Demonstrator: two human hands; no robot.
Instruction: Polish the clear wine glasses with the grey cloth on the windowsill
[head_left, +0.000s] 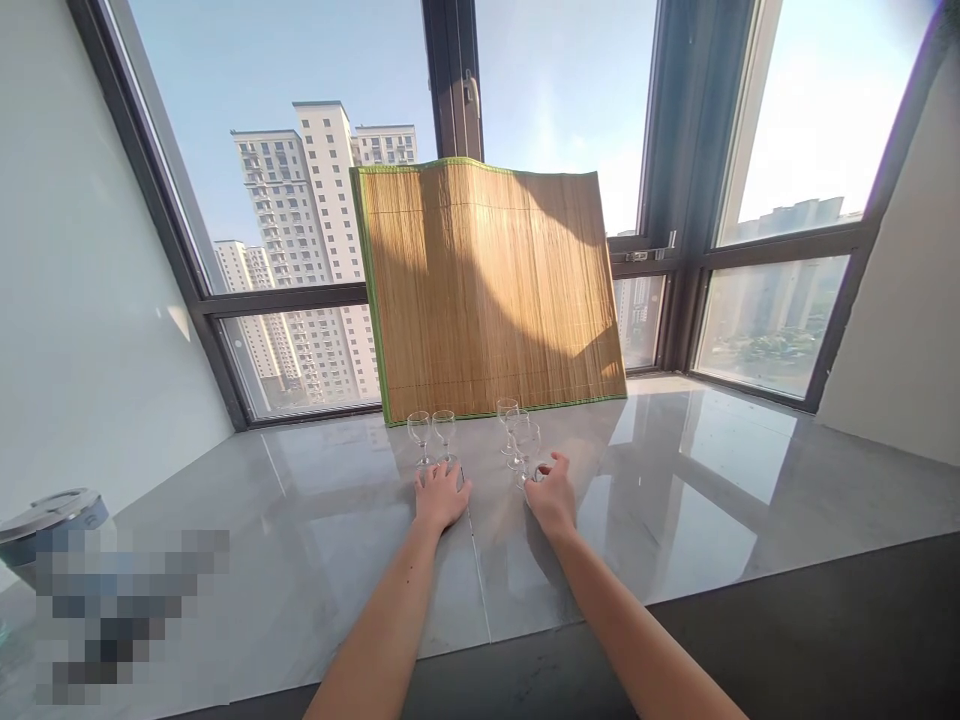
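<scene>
Two clear stemmed wine glasses, a left one (418, 428) and its neighbour (444, 428), stand side by side on the grey ledge. My left hand (441, 495) lies palm down just in front of them with fingers spread, the fingertips at the foot of the neighbour. Further right, three more glasses stand close in a row: a back one (507, 412), a middle one partly hidden, and a front one (527, 437). My right hand (553, 498) is curled low at the front glass, thumb and fingers at its foot; the exact grip is partly hidden.
A bamboo mat (487, 290) with green edging leans against the window behind the glasses. The glossy tiled ledge (322, 560) ends at a front edge near my forearms. At far left stands a lidded container (56, 515), beside a blurred-out patch.
</scene>
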